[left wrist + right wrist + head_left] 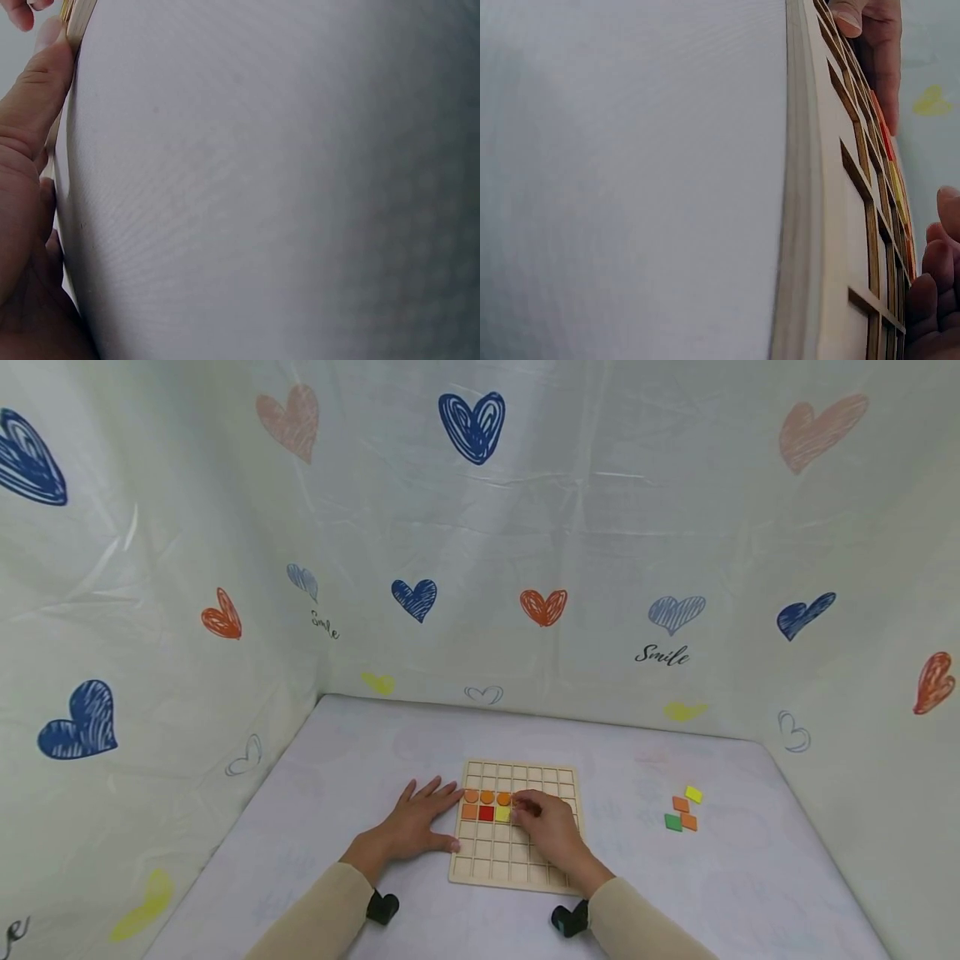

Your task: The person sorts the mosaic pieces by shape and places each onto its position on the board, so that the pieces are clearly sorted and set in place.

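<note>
A wooden grid board (495,868) lies on the table. Three orange discs (487,797) sit side by side in one row of its cells. Just below them are an orange square tile (469,812), a red square tile (487,813) and a yellow square tile (502,814). My left hand (412,820) lies spread at the board's left edge, its thumb against the side, as the left wrist view also shows. Over the board, my right hand (551,828) has bent fingers close beside the third disc and the yellow tile. Whether its fingertips pinch a piece is hidden.
Right of the board lie several loose pieces: a yellow tile (693,794), a green tile (673,822) and orange tiles (688,822). A white curtain (480,527) printed with hearts stands behind the table (375,735) and along its sides.
</note>
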Tool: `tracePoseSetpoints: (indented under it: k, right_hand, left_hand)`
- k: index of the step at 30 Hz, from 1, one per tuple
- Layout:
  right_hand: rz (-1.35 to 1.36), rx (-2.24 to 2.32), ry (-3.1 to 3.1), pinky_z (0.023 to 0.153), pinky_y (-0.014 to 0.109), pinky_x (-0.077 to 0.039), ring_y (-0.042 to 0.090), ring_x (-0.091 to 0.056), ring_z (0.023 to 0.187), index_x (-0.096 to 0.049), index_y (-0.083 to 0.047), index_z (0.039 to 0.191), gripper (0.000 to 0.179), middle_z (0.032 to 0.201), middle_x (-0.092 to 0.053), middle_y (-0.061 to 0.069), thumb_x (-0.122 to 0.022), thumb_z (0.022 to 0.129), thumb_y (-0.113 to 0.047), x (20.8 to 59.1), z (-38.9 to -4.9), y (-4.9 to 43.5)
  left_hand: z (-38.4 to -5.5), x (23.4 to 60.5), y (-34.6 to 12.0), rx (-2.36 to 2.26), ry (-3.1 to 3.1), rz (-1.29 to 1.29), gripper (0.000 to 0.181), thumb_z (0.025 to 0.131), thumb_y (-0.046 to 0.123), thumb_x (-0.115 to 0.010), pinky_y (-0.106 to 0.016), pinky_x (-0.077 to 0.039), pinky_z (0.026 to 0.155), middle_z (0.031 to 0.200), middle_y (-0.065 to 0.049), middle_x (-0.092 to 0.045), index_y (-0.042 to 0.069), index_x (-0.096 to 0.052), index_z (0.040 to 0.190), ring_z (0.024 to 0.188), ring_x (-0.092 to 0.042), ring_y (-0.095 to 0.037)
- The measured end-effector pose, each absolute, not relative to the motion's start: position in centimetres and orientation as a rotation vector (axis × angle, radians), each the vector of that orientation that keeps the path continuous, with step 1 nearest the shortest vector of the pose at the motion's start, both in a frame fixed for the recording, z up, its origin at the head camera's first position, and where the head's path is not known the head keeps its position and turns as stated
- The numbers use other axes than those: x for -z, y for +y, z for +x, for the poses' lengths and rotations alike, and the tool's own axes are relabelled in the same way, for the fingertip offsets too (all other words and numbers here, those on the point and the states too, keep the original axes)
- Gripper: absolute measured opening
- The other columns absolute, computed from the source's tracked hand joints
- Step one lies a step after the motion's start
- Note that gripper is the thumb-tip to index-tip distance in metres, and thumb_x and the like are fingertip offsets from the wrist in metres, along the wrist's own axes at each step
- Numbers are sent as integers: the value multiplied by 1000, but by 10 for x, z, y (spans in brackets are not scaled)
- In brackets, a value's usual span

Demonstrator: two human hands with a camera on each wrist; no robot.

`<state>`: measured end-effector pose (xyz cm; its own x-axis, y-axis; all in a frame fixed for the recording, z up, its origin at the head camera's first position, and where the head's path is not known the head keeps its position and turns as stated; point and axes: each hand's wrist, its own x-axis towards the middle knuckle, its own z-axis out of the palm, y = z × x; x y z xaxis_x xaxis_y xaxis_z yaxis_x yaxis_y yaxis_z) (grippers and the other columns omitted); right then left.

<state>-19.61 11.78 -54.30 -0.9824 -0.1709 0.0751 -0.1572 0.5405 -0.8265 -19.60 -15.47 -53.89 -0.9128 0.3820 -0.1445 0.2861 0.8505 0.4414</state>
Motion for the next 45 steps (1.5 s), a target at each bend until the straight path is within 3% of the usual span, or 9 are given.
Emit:
tracePoseSetpoints:
  k: [10,26,35,45]
  right_hand:
    - [-241,1701,2634,74,20,-54,16,-60,90,-75,-7,126,30,102,-71,1,-77,97,-11,535,-201,140]
    - [-49,1509,2821,76,22,-52,20,-59,100,-73,-11,132,35,115,-70,6,-77,98,-16,529,-203,202]
    - [33,1365,2848,76,21,-54,24,-58,108,-68,-12,140,42,133,-64,12,-74,100,-20,524,-202,256]
    - [-32,1160,2990,71,22,-45,21,-51,100,-68,-10,139,45,126,-60,15,-77,97,-22,524,-193,315]
  left_hand:
    - [-197,542,-157,-646,2793,508,94,83,58,-83,-62,-2,132,171,-1,-37,27,-43,163,164,-18,-32]
    - [-196,542,-158,-651,2799,526,93,84,58,-83,-63,-3,132,171,-2,-37,26,-43,163,164,-18,-33]
    - [-195,540,-156,-644,2801,523,94,84,58,-83,-62,-4,132,171,-2,-38,26,-43,163,164,-19,-33]
    - [-196,540,-156,-632,2803,528,94,84,58,-82,-62,-4,132,171,-1,-37,26,-43,163,164,-19,-32]
